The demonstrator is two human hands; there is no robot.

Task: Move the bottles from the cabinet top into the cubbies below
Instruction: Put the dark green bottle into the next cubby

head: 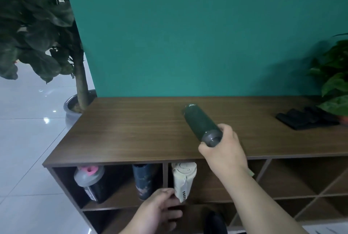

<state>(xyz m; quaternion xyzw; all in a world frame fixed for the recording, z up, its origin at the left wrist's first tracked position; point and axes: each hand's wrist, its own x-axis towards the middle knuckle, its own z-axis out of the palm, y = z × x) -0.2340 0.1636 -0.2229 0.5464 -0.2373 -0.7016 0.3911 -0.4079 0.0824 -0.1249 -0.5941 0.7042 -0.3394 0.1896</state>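
My right hand [225,149] grips the grey cap end of a dark green bottle [199,120], which is tilted with its base pointing away over the wooden cabinet top [131,130]. Down at the cubbies, my left hand [160,209] touches the lower part of a cream bottle [183,179] marked COFFEE that stands in the second top cubby. The left top cubby holds a shaker bottle [92,183] with a grey lid and pink spout, and a dark blue patterned bottle [146,179].
A black folded item [305,118] lies at the right of the cabinet top beside a leafy plant [335,83]. A large potted tree [79,86] stands left of the cabinet on a glossy tiled floor. More cubbies [293,183] open to the right.
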